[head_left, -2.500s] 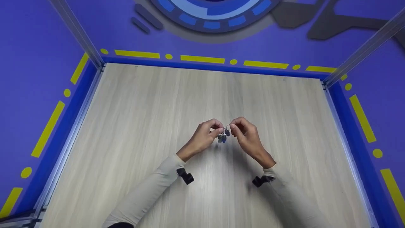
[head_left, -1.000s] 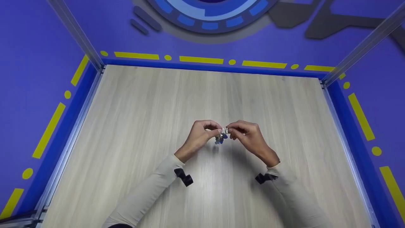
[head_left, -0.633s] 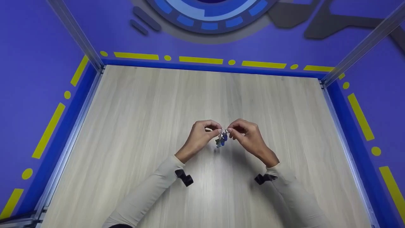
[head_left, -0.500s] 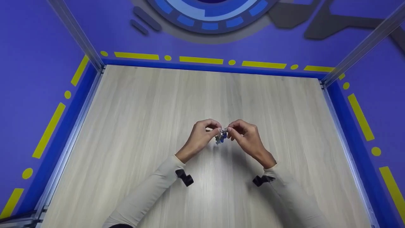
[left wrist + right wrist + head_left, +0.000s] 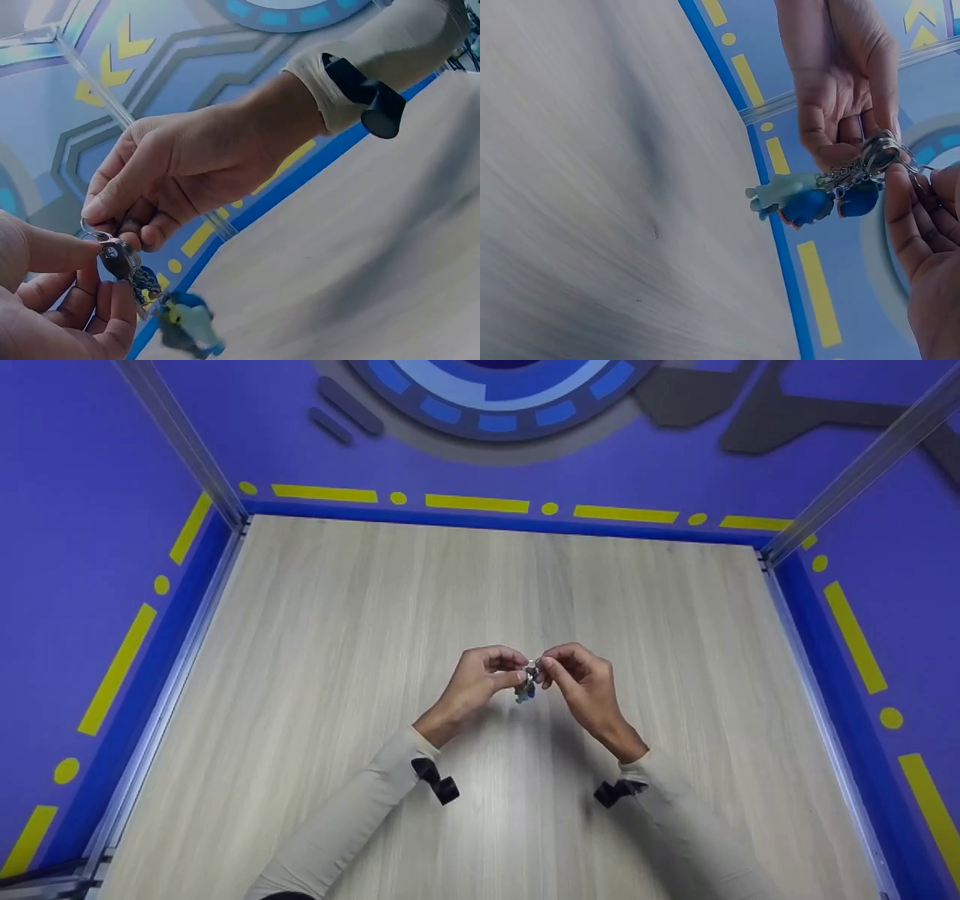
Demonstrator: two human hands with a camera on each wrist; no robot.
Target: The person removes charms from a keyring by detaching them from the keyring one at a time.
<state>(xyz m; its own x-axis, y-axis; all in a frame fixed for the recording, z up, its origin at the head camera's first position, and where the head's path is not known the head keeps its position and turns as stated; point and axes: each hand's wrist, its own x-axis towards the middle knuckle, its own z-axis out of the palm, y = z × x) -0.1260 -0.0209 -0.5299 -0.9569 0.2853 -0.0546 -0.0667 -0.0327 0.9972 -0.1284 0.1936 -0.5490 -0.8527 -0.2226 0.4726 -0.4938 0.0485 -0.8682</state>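
A bunch of keychains (image 5: 526,691) hangs between the two hands, above the table. In the right wrist view, several metal split rings (image 5: 881,153) are bunched together. Short chains link them to small figure charms, among them a pale green charm (image 5: 786,189) and a blue charm (image 5: 860,199). My left hand (image 5: 478,679) holds the bunched rings between thumb and fingers. Close beside it, my right hand (image 5: 586,681) pinches a thin ring at the edge of the bunch. Fingers partly hide the rings, and whether the pinched ring is linked to the others cannot be told.
A light wood-grain table (image 5: 375,585) lies under the hands. Blue panels with yellow marks (image 5: 477,502) and metal frame posts (image 5: 180,435) enclose it on the left, right and far sides. Black camera mounts (image 5: 436,781) sit on both wrists.
The right hand has come in from slightly apart and now meets the left at the rings. The charms have swung and turned. Both forearms stay nearly in place.
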